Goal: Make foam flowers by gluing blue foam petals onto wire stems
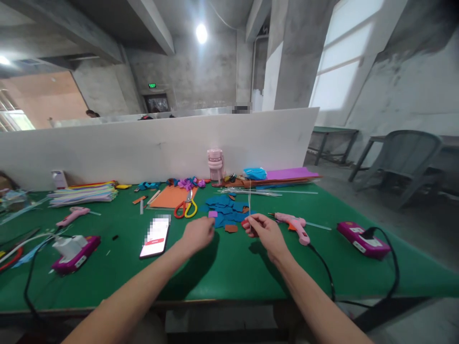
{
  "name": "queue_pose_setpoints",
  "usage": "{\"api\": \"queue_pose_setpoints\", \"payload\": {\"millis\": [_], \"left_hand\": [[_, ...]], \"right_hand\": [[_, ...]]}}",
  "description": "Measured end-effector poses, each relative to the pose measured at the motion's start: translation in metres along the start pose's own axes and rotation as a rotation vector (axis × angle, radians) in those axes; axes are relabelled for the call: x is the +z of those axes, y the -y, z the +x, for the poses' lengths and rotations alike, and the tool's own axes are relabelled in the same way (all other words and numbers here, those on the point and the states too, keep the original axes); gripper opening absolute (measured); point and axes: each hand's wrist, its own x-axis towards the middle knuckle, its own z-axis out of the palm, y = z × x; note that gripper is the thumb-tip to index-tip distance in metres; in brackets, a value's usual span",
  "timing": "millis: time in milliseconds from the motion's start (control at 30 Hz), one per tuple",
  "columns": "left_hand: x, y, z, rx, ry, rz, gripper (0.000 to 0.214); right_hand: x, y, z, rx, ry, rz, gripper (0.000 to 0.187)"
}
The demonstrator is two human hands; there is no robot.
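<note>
My right hand [264, 233] is closed in a pinch around a thin pale wire [250, 197] that stands upright, with a small red piece [245, 223] at its fingertips. My left hand [198, 234] hovers just left of it, fingers curled together; whatever they hold, if anything, is hidden. Beyond both hands lies a spread of blue cut pieces [224, 204], like paper or felt. Among these are a small purple piece [213, 214] near my left fingertips and a brown piece [231, 229]. A pink glue gun [294, 224] rests right of my right hand.
Scissors [190, 203] lie on an orange sheet [167, 197]. A phone [155, 236] is left of my left arm. Purple power strips [363, 240] with cables sit at both sides. A second glue gun [73, 216], a pink bottle [215, 167] and a white partition [158, 148] stand farther off.
</note>
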Motion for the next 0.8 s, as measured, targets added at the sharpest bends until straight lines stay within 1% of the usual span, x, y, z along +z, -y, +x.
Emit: {"api": "queue_pose_setpoints", "payload": {"millis": [33, 67, 133, 167, 233, 300, 433, 533, 567, 633, 667, 733, 800], "left_hand": [[0.002, -0.012, -0.011, 0.124, -0.008, 0.004, 0.021], [0.005, -0.022, -0.021, 0.212, -0.026, 0.008, 0.021], [0.010, -0.037, -0.035, 0.352, -0.058, 0.015, 0.021], [0.012, -0.042, -0.039, 0.396, -0.064, 0.018, 0.021], [0.014, -0.046, -0.044, 0.431, -0.069, 0.031, 0.022], [0.015, -0.046, -0.046, 0.432, -0.074, 0.037, 0.022], [0.014, -0.047, -0.047, 0.465, -0.058, -0.008, 0.026], [0.013, -0.046, -0.045, 0.431, -0.081, -0.109, 0.024], [0.013, -0.044, -0.044, 0.419, -0.094, -0.190, 0.022], [0.012, -0.040, -0.038, 0.372, -0.123, -0.430, 0.020], [0.012, -0.038, -0.035, 0.325, -0.134, -0.577, 0.020], [0.012, -0.033, -0.028, 0.172, -0.139, -0.891, 0.020], [0.010, -0.028, -0.021, 0.007, -0.098, -1.190, 0.022]], "right_hand": [[0.001, 0.000, 0.000, 0.002, -0.001, 0.004, 0.033], [0.001, 0.000, 0.000, 0.003, -0.001, 0.007, 0.033], [0.004, -0.002, 0.001, 0.006, 0.009, 0.009, 0.033], [0.006, -0.003, 0.001, 0.009, 0.014, 0.008, 0.033], [0.008, -0.005, 0.001, 0.013, 0.022, 0.001, 0.033], [0.009, -0.005, 0.001, 0.018, 0.024, -0.007, 0.033], [0.010, -0.004, 0.000, 0.043, 0.050, -0.028, 0.032], [0.011, -0.006, 0.000, 0.057, 0.107, -0.062, 0.030], [0.011, -0.006, 0.000, 0.052, 0.130, -0.083, 0.028], [0.012, -0.005, -0.001, 0.046, 0.192, -0.137, 0.025], [0.013, -0.005, -0.002, 0.053, 0.229, -0.158, 0.023], [0.015, -0.004, -0.005, 0.096, 0.319, -0.168, 0.021], [0.019, -0.004, -0.006, 0.152, 0.405, -0.135, 0.021]]}}
